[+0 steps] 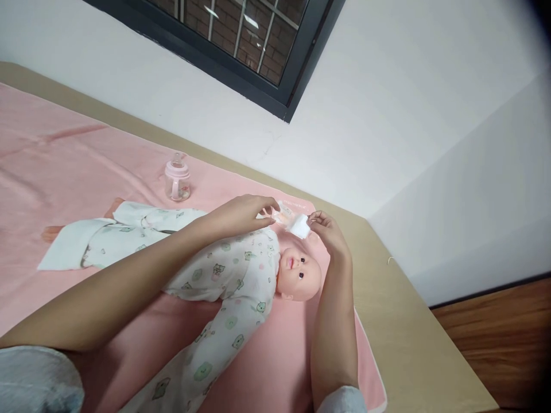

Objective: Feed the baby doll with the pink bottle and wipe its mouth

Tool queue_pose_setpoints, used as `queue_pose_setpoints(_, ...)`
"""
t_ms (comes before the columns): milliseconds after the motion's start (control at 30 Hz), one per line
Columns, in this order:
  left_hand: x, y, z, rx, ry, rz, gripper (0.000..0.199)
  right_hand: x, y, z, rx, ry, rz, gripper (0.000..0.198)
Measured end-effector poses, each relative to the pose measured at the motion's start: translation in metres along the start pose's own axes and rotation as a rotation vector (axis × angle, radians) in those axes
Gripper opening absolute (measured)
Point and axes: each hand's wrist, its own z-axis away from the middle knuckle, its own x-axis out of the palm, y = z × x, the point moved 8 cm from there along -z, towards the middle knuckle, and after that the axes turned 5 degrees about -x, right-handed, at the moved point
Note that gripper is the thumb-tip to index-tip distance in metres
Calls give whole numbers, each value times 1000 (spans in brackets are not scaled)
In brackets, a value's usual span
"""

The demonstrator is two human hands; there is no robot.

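Note:
A baby doll (299,278) in white printed clothes lies on its back across the pink blanket (258,367), its head to the right. Just above the doll's head, my right hand (327,229) pinches the edge of a small white folded piece (299,226), like a wipe or gauze pad. My left hand (245,215) reaches over the doll's chest, thumb and fingers apart, with no held thing visible in it. Close to its fingertips lies a small clear plastic packet (283,212), partly behind the white piece.
A pink-topped baby bottle (177,180) stands upright on the blanket beyond the doll's legs. The wooden tabletop (400,321) shows along the right and back edges. A white wall with a dark-framed window (258,97) rises behind.

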Motion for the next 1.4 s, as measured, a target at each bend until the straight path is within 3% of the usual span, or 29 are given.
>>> queue_pose_setpoints(167,7,2,-2,56,81,74,47,31,-62,19,-163,-111,337,8)
queue_pose_setpoints(300,8,6,-4,145,101,117,53,59,-94,37,-273,-189,530,14)
queue_pose_setpoints(467,16,5,-3,112,-90,148,38,80,-114,54,-363,-304,554,24)
queue_pose_setpoints(633,15,5,1,102,-229,259,29,77,-123,61,-427,-278,616,28)
queue_pose_setpoints(833,10,13,6,151,-305,409,24,68,-124,62,-452,-184,628,29)
queue_pose_setpoints(1033,0,28,7,285,-201,499,14,66,-129,59,-491,-75,600,33)
queue_pose_setpoints(1400,4,28,5,247,-90,621,17,83,-124,59,-459,-28,516,59)
